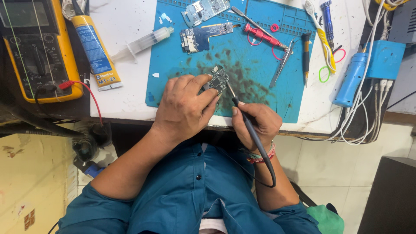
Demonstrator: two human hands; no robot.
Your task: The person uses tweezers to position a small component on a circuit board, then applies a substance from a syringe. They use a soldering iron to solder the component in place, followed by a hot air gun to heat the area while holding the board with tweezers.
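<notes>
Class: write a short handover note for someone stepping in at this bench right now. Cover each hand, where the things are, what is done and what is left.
Left hand: pins the small circuit board on the blue work mat.
Right hand: pen grip on the soldering iron, tip at the board's edge.
Two more circuit boards lie at the mat's far side, tweezers to the right.
Done: cannot tell which joints.
Left: probably the joint under the tip.

Three circuit boards on the blue mat (260, 104): one small board (219, 79) and two larger boards (205, 10) (203, 37). One soldering iron (251, 130), one tweezers (281, 64), one syringe (143, 43), one yellow tube (94, 47), one yellow multimeter (37, 47), two screwdrivers (305, 56) (327, 19).
</notes>
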